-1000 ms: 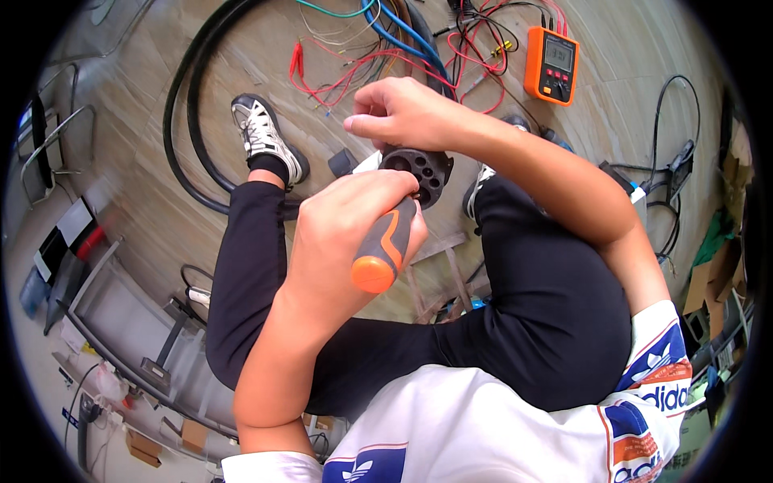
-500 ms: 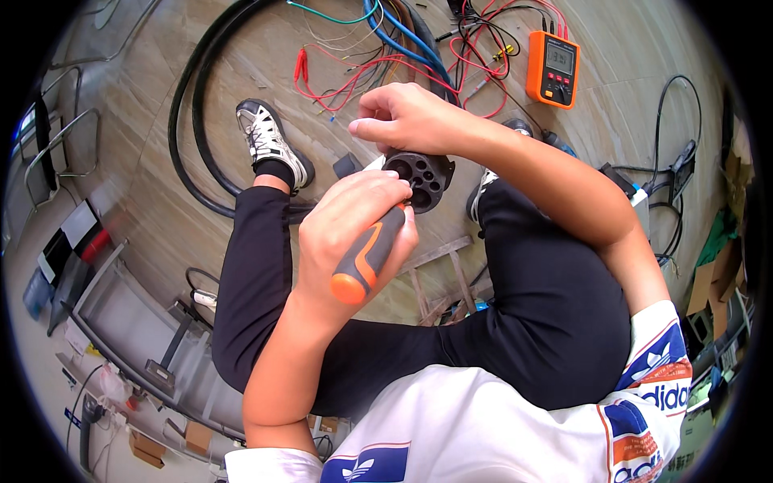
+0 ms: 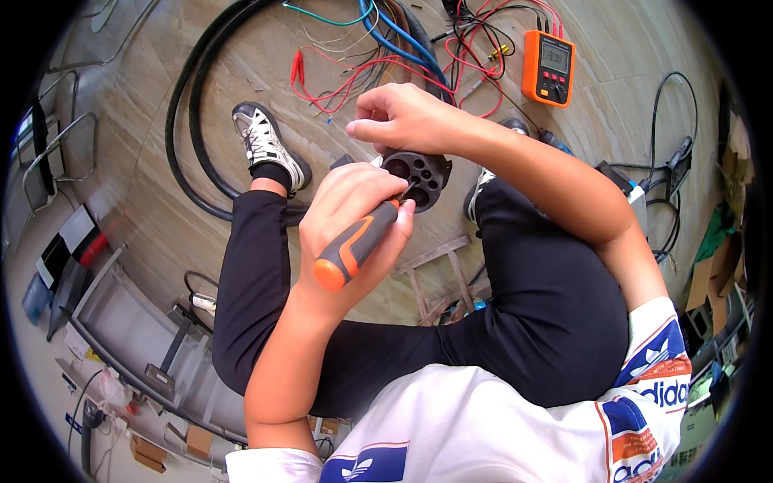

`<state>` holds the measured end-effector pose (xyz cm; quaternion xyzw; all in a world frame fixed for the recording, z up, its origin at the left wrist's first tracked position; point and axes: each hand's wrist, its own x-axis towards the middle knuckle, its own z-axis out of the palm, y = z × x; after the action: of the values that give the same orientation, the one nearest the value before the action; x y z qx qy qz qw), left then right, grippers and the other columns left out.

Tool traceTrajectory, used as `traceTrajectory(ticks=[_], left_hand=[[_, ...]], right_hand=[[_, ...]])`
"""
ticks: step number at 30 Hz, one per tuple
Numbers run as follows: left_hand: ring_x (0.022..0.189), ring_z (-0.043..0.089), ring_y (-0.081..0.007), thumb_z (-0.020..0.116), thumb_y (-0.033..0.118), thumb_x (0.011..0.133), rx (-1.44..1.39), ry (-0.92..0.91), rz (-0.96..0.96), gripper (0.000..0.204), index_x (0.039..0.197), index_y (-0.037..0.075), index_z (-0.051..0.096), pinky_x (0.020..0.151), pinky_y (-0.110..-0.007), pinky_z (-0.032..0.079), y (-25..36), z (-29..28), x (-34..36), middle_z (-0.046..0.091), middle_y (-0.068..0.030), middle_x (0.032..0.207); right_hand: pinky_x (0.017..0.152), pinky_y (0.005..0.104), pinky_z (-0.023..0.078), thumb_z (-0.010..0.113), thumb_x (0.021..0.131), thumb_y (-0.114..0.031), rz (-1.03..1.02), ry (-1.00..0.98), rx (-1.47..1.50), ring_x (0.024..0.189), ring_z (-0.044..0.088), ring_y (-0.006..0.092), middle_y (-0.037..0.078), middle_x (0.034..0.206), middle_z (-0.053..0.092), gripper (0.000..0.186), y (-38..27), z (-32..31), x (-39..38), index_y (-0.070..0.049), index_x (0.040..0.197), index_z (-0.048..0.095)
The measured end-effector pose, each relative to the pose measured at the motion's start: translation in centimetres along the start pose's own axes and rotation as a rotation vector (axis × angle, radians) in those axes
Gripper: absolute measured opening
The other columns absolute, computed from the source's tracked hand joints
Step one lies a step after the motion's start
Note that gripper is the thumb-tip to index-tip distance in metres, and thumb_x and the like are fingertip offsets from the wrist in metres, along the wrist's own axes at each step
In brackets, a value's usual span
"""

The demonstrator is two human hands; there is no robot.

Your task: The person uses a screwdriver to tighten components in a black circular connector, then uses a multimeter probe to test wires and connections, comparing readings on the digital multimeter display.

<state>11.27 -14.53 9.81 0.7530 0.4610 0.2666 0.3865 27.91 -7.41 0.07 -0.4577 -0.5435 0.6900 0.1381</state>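
A grey and orange screwdriver (image 3: 357, 244) is gripped in my left hand (image 3: 328, 213), its orange butt pointing back toward me. Its thin shaft slants up to the face of a black round charging plug (image 3: 427, 171), which has several holes of different sizes. How deep the tip sits, and in which hole, I cannot tell. My right hand (image 3: 412, 119) lies closed over the plug's upper edge, fingers curled and thumb pointing left. The far side of the plug and part of that grip are hidden behind the hand.
An orange multimeter (image 3: 547, 68) with red and black leads lies on the floor at upper right. Red, blue and green wires (image 3: 354, 76) spread beyond my hands. A thick black cable (image 3: 181, 121) loops at left. A wooden frame (image 3: 435, 270) lies between my legs.
The screwdriver's butt has swung left and slightly up in my left hand, and more of its shaft shows by the plug. My right hand and the plug have hardly moved.
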Motion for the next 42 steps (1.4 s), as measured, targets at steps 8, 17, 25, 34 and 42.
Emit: traceTrajectory(ticks=[8, 17, 25, 34, 42], left_hand=[[0.093, 0.071, -0.0302, 0.076, -0.007, 0.073, 0.029, 0.015, 0.034, 0.025, 0.096, 0.000, 0.069, 0.083, -0.037, 0.057, 0.3, 0.5, 0.1, 0.071, -0.0126, 0.092], [0.092, 0.072, -0.0295, 0.074, -0.008, 0.073, 0.071, 0.056, -0.011, 0.023, 0.094, -0.001, 0.068, 0.083, -0.037, 0.058, 0.7, 1.2, -0.1, 0.072, -0.0137, 0.093], [0.095, 0.071, -0.0311, 0.076, -0.008, 0.073, 0.076, 0.078, 0.007, 0.026, 0.097, -0.001, 0.068, 0.087, -0.039, 0.057, 0.4, 1.4, -0.6, 0.070, -0.0141, 0.095], [0.097, 0.070, -0.0322, 0.079, -0.007, 0.070, 0.113, 0.074, 0.029, 0.032, 0.099, -0.001, 0.067, 0.088, -0.041, 0.057, 0.0, 1.2, -0.7, 0.069, -0.0136, 0.098], [0.099, 0.071, -0.0323, 0.081, -0.006, 0.070, 0.138, 0.028, 0.013, 0.030, 0.097, -0.002, 0.067, 0.088, -0.040, 0.058, 0.5, 0.7, -0.6, 0.069, -0.0135, 0.094]], right_hand=[[0.065, 0.0320, 0.052, 0.066, 0.096, -0.034, -0.004, 0.018, -0.010, 0.068, 0.066, 0.0139, 0.007, 0.071, 0.067, 0.036, 0.1, -0.1, -0.2, 0.000, 0.087, 0.065], [0.066, 0.0319, 0.052, 0.066, 0.096, -0.035, -0.010, 0.013, -0.008, 0.068, 0.067, 0.0140, 0.007, 0.071, 0.067, 0.036, 0.1, 0.0, -0.1, 0.000, 0.087, 0.066], [0.066, 0.0319, 0.051, 0.065, 0.096, -0.035, -0.008, 0.011, -0.013, 0.068, 0.067, 0.0141, 0.008, 0.071, 0.067, 0.037, 0.2, 0.0, -0.1, 0.001, 0.087, 0.066], [0.066, 0.0318, 0.052, 0.066, 0.096, -0.035, -0.005, 0.008, -0.009, 0.068, 0.067, 0.0142, 0.007, 0.072, 0.067, 0.037, 0.3, 0.0, -0.1, 0.001, 0.089, 0.066], [0.066, 0.0318, 0.052, 0.066, 0.096, -0.036, 0.006, 0.005, -0.017, 0.069, 0.067, 0.0142, 0.007, 0.072, 0.067, 0.037, 0.0, 0.0, -0.1, 0.001, 0.088, 0.066]])
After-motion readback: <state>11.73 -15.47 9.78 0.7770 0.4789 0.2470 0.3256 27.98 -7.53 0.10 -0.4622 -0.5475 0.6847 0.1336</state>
